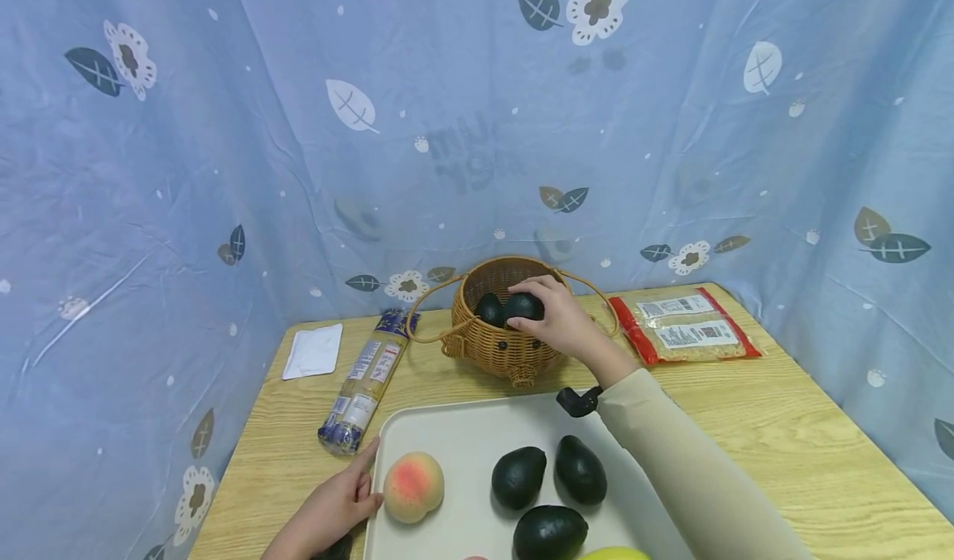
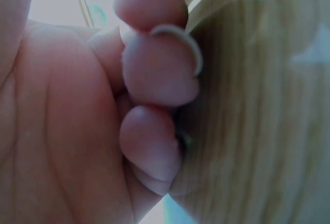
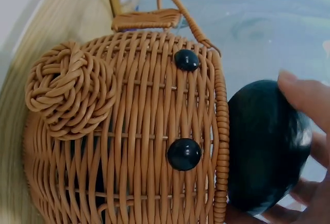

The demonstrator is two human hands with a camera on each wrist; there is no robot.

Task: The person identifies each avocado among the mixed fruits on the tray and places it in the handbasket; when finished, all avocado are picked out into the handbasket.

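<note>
In the head view my right hand (image 1: 555, 316) holds a dark avocado (image 1: 524, 306) at the mouth of a wicker basket (image 1: 499, 349) with a snout and black button eyes. The right wrist view shows this avocado (image 3: 265, 146) just above the basket's rim, with thumb and fingers around it. Another avocado (image 1: 489, 309) sits inside the basket. My left hand (image 1: 335, 498) touches the left edge of a cream tray (image 1: 455, 423), index finger stretched along it; its other fingers (image 2: 160, 69) are bent over the wood, holding nothing. On the tray lie a peach (image 1: 413, 487) and several avocados (image 1: 518, 478).
A yellow fruit (image 1: 614, 553) is partly cut off at the bottom edge. Left of the basket lie a noodle packet (image 1: 365, 386) and a white paper (image 1: 313, 351). To its right is a red-edged clear bag (image 1: 686, 324). A blue patterned curtain (image 1: 477, 129) hangs behind the wooden table (image 1: 805, 427).
</note>
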